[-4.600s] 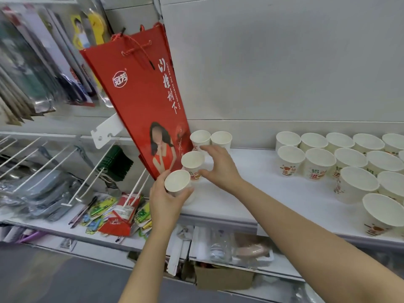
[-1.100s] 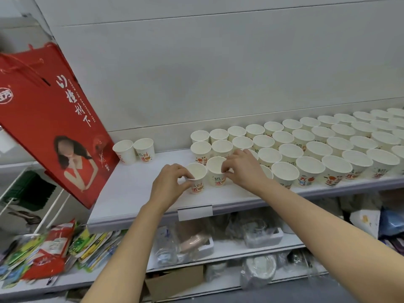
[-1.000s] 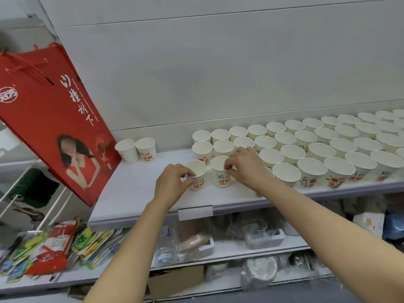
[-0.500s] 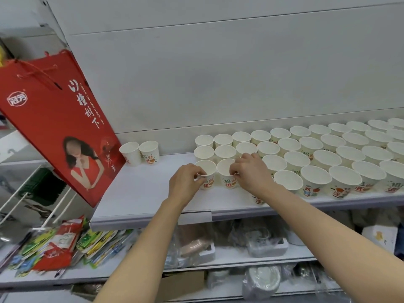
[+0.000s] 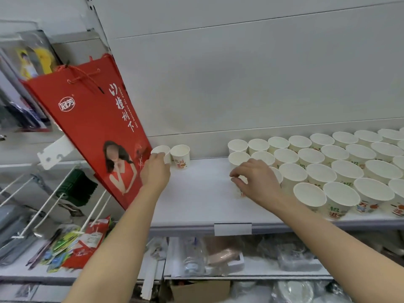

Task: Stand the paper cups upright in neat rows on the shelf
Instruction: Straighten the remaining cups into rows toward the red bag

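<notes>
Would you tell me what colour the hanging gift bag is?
Red, with white lettering; the gift bag shows in the head view.

White shelf (image 5: 201, 200) with upright paper cups (image 5: 310, 156)

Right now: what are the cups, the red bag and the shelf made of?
Cups: paper, matte white with printed sides and rolled rims. Red bag: probably coated paper, slight sheen, sharp folds, cord handle. Shelf: smooth white, likely painted metal; cannot confirm.

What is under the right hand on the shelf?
A paper cup stands under the right hand, at the left end of the front row. Only its lower wall with red print shows; the fingers cover its rim.
</notes>
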